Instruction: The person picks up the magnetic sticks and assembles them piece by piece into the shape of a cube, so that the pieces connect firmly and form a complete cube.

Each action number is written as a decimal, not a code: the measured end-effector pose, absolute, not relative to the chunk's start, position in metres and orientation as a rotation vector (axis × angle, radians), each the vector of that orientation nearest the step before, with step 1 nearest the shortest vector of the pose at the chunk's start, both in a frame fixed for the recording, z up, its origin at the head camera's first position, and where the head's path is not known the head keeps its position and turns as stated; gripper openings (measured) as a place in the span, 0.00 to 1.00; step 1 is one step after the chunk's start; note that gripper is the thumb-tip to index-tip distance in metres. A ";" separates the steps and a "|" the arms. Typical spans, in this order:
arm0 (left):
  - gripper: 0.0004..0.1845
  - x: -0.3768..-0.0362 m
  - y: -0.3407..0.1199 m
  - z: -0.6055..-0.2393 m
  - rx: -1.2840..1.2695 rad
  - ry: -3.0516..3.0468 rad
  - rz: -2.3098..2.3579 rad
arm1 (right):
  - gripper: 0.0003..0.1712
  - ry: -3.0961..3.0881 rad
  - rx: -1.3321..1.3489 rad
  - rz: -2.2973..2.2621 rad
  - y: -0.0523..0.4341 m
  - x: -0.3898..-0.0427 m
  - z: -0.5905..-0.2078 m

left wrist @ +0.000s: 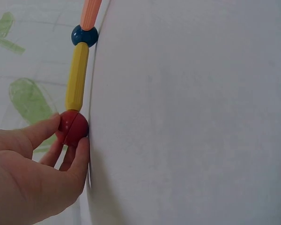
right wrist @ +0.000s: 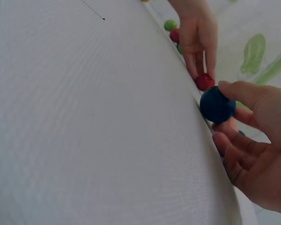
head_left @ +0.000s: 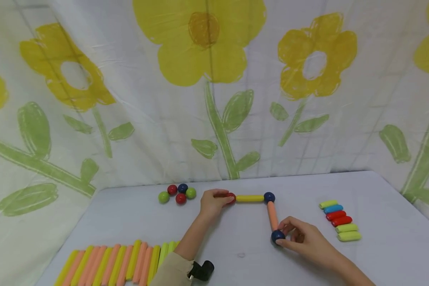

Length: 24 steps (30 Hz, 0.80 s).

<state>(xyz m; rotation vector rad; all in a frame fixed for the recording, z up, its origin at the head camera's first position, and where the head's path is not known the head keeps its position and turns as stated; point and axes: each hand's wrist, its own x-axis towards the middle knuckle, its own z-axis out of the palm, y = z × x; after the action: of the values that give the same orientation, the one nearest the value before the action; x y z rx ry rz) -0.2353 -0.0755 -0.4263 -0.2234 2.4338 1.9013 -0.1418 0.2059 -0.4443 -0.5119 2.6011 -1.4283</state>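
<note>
My left hand (head_left: 213,203) pinches a red ball (left wrist: 74,128) between thumb and fingers. From that ball a yellow rod (head_left: 249,198) runs right to a dark blue ball (head_left: 269,197). A salmon-pink rod (head_left: 273,215) leads from there toward me, down to a second dark blue ball (right wrist: 217,105). My right hand (head_left: 305,241) holds this nearer ball with its thumb and fingertips. The joined pieces form a bent line low over the white table. In the right wrist view the pink rod is mostly hidden behind the ball and fingers.
Several loose red, green and blue balls (head_left: 180,198) sit at the back left. A row of yellow, pink and green rods (head_left: 118,264) lies front left, partly behind my left forearm. Short curved pieces (head_left: 339,221) lie at right. A flowered curtain (head_left: 164,131) hangs behind the table (head_left: 236,262).
</note>
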 end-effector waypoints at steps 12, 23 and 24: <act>0.15 -0.231 -0.080 -0.429 -0.268 2.524 1.821 | 0.17 2.510 -0.548 -1.466 0.214 -0.147 -0.446; 0.18 -0.198 -0.110 -0.399 -0.195 2.569 1.764 | 0.17 2.395 -0.521 -1.558 0.218 -0.150 -0.455; 0.19 -0.191 -0.117 -0.394 -0.181 2.564 1.776 | 0.17 2.387 -0.521 -1.565 0.218 -0.150 -0.455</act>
<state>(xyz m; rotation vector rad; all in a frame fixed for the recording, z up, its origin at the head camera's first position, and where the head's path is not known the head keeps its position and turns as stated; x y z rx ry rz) -0.1913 -0.1172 -0.3941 -0.1809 2.5641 1.7756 -0.1505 0.2178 -0.4551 -0.5213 2.3874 -1.5653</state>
